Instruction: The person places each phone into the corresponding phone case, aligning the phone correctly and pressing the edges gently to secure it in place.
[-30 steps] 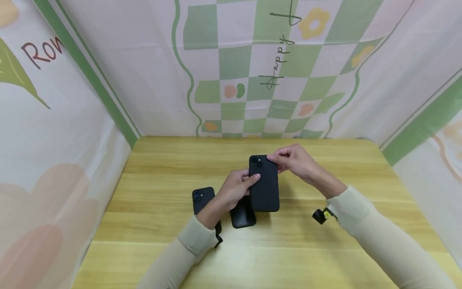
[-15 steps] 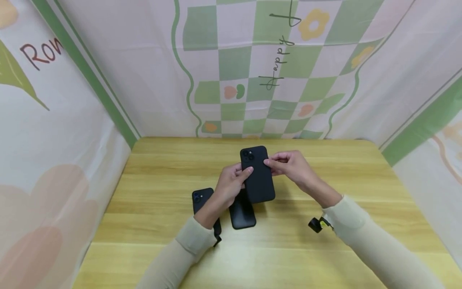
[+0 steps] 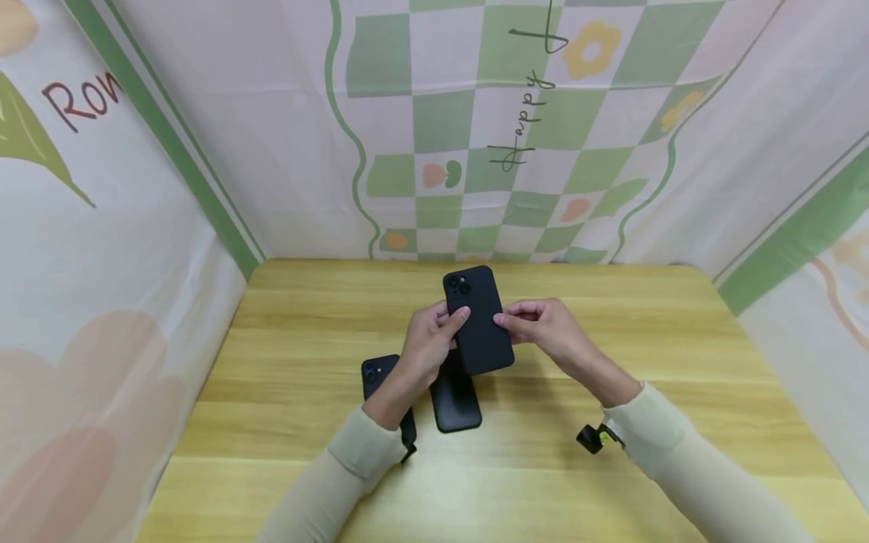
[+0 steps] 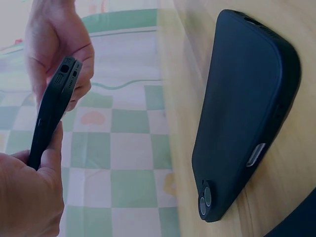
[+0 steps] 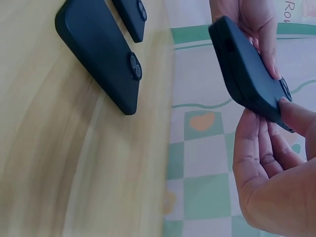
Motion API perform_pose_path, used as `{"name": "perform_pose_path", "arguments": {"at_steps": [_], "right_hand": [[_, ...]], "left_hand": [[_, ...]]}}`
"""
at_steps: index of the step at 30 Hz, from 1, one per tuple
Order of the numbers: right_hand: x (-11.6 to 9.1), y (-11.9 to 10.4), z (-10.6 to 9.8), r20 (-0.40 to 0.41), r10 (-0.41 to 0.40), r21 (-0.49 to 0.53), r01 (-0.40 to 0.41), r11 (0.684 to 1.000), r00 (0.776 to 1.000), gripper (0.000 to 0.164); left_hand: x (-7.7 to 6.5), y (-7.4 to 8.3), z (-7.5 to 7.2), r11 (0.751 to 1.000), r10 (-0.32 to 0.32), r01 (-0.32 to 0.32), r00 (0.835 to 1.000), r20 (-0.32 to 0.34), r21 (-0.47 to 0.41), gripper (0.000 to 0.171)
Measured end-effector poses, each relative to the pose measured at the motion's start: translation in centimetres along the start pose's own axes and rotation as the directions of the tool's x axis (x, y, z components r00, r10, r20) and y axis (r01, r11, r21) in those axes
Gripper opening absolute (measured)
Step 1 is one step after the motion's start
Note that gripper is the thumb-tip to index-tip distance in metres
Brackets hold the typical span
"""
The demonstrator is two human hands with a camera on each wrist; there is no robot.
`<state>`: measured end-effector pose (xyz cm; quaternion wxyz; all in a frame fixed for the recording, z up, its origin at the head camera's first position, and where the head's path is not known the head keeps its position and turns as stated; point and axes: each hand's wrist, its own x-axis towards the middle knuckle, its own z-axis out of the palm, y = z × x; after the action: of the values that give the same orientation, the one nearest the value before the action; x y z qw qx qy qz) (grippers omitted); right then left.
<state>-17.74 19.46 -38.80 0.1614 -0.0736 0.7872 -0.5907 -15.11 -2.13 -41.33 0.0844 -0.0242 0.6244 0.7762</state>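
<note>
A black phone [image 3: 485, 335] in a dark case is held up above the table, its back with the camera bump facing up. My left hand [image 3: 428, 347] grips its left long edge, thumb on the back. My right hand [image 3: 546, 328] pinches the right edge between thumb and fingers. In the left wrist view, the end of the held phone [image 4: 58, 91] shows two layers with port openings; I cannot tell whether they are fully joined. Below it lies another black phone or case [image 3: 456, 400], its upper part hidden. A third black phone [image 3: 382, 371] lies partly under my left forearm.
The wooden table [image 3: 543, 483] reaches back to a patterned curtain [image 3: 441, 128] with green checks. Side curtains [image 3: 122, 302] stand at left and right. A small black wrist camera [image 3: 589, 439] hangs by the right cuff.
Both hands have shifted left and slightly away with the phone, which has tilted a little. My right hand has slid from its top corner down the right edge.
</note>
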Motion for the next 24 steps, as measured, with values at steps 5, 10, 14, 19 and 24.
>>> {"name": "perform_pose_path", "arguments": {"at_steps": [5,10,14,19,24], "right_hand": [[-0.3,0.3,0.3,-0.013,-0.023,-0.007,0.023,1.000,1.000,0.032],[-0.6,0.5,0.5,-0.041,-0.056,-0.096,0.051,0.994,0.998,0.029],[-1.0,0.3,0.5,-0.030,-0.091,-0.173,0.084,0.981,0.995,0.025],[-1.2,-0.6,0.1,0.033,-0.143,-0.229,0.147,0.962,0.989,0.020],[-1.4,-1.3,-0.8,0.130,-0.185,-0.332,0.219,0.917,0.974,0.012]], "left_hand": [[0.0,0.1,0.1,1.000,0.014,-0.014,1.000,-0.003,-0.026,0.028],[0.0,0.0,0.0,0.999,-0.016,0.016,1.000,0.016,-0.031,0.028],[0.1,0.2,-0.2,0.997,-0.062,0.064,0.997,0.052,-0.035,0.030],[0.2,0.7,-0.7,0.994,-0.087,0.094,0.989,0.121,-0.053,0.033],[0.1,1.2,-1.3,0.995,-0.093,0.099,0.981,0.170,-0.028,0.032]]}}
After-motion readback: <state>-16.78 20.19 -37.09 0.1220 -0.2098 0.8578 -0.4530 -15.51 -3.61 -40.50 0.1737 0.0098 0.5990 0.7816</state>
